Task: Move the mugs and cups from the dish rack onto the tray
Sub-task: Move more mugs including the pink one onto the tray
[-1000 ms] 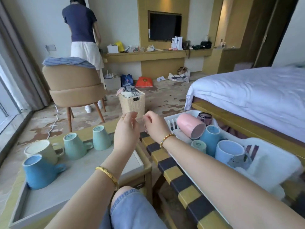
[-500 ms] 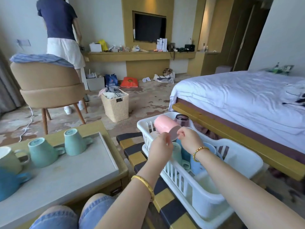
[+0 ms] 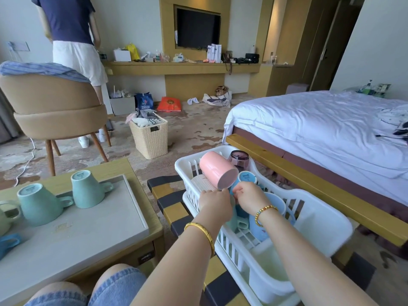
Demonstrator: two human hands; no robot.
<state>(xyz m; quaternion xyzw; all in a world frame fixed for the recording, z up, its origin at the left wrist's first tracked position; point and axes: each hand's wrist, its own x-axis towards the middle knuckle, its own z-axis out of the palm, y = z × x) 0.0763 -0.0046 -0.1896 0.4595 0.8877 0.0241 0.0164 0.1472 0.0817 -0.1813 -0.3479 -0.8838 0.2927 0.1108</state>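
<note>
Hands are shown inside the white rack [image 3: 320, 208], which is set on a striped bench [image 3: 170, 208] beside the tray [image 3: 88, 226]. The left hand [image 3: 215, 200] is curled over a pale teal mug [image 3: 231, 219], which seems to be gripped, though the contact is hidden; the right hand [image 3: 250, 198] is curled at a blue mug [image 3: 247, 178], and whether it is gripped cannot be told. A pink cup [image 3: 217, 170] is tilted on the rack prongs, just above both hands, with a purple glass [image 3: 239, 159] behind it and a light blue mug [image 3: 273, 208] at the right wrist. Two teal mugs [image 3: 88, 188] are already inverted on the tray. Risk is judged as follows: if a mug is lifted steeply, the pink cup is likely to be knocked off its prongs, and the crowded mugs may be chipped together; the light rack could also be dragged along the bench. Printed marks are seen on the mug bases but cannot be read; a logo on the blue bag [image 3: 144, 101] is likewise too small.
</note>
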